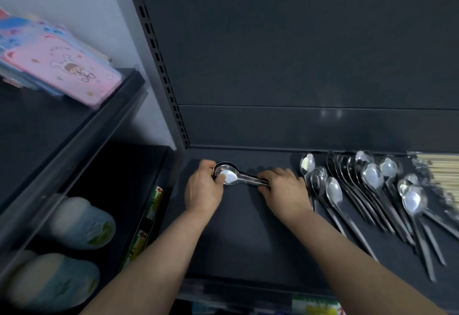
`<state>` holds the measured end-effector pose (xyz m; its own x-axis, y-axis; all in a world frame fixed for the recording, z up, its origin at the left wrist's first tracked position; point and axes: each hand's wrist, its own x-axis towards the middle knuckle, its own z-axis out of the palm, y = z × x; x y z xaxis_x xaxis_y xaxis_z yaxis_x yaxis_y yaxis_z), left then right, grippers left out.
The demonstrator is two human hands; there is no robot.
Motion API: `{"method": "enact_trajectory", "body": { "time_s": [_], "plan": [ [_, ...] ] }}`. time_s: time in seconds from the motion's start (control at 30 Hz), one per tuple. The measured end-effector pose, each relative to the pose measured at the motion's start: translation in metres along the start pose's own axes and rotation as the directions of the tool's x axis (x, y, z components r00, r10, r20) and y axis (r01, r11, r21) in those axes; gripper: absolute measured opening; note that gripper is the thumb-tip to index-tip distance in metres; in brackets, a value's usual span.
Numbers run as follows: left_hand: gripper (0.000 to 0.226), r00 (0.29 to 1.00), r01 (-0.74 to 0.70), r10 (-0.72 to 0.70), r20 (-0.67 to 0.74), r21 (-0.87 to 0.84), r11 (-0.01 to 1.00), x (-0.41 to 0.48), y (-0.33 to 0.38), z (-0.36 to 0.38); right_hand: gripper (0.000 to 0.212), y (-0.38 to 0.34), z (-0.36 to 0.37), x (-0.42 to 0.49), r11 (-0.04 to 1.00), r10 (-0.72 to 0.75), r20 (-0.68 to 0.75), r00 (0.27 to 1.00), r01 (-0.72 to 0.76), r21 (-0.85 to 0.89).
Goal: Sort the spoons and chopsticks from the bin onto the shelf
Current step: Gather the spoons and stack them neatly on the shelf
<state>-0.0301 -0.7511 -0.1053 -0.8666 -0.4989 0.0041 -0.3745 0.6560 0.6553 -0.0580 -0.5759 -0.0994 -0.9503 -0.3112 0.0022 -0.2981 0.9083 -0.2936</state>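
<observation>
A small stack of steel spoons (232, 175) lies sideways near the back left of the dark shelf (243, 235). My left hand (203, 188) grips the bowl end, thumb on the top bowl. My right hand (285, 190) holds the handle end, fingers curled round the handles. To the right, several more spoons (367, 190) lie in rows with bowls toward the back. Pale wooden chopsticks (442, 178) lie in a bundle at the far right. The bin is out of view.
The shelf's back panel (298, 66) rises behind. A slotted upright (159, 61) divides it from the left unit, where pink and blue packs (59, 66) sit above and pale rounded items (82, 222) sit below. Price labels (315, 306) run along the front edge.
</observation>
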Motion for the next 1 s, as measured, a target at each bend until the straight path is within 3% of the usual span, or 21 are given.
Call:
{"method": "enact_trajectory", "body": {
  "time_s": [0.17, 0.3, 0.47, 0.6, 0.73, 0.83, 1.0],
  "plan": [
    [0.037, 0.999, -0.01, 0.011, -0.049, 0.004, 1.0, -0.006, 0.004, -0.002, 0.036, 0.004, -0.002, -0.004, 0.999, -0.034, -0.028, 0.999, 0.034, -0.005],
    [0.032, 0.986, -0.121, 0.131, -0.102, 0.103, 0.987, -0.016, 0.018, -0.005, 0.031, 0.014, -0.007, -0.014, 0.996, -0.076, -0.122, 0.99, 0.07, -0.054],
    [0.022, 0.963, -0.268, 0.266, 0.047, 0.039, 0.963, -0.035, 0.043, 0.012, 0.03, 0.038, -0.016, -0.04, 0.987, -0.109, -0.223, 0.969, 0.079, -0.139],
    [0.018, 0.935, -0.317, 0.314, 0.168, -0.01, 0.949, -0.054, 0.07, 0.036, 0.027, 0.073, -0.028, -0.068, 0.994, -0.024, -0.282, 0.959, -0.006, -0.107],
    [0.015, 0.906, -0.359, 0.35, 0.24, -0.007, 0.933, -0.07, 0.098, 0.06, 0.02, 0.111, -0.039, -0.091, 0.99, 0.114, -0.259, 0.959, -0.132, -0.054],
    [0.013, 0.901, -0.38, 0.365, 0.235, 0.022, 0.925, -0.075, 0.119, 0.076, 0.016, 0.124, -0.043, -0.102, 0.989, 0.143, -0.224, 0.964, -0.145, 0.008],
    [0.026, 0.907, -0.401, 0.347, 0.239, 0.233, 0.886, -0.078, 0.15, 0.102, 0.024, 0.137, -0.047, -0.113, 0.991, 0.135, -0.157, 0.978, -0.13, 0.042]
  ]
}}
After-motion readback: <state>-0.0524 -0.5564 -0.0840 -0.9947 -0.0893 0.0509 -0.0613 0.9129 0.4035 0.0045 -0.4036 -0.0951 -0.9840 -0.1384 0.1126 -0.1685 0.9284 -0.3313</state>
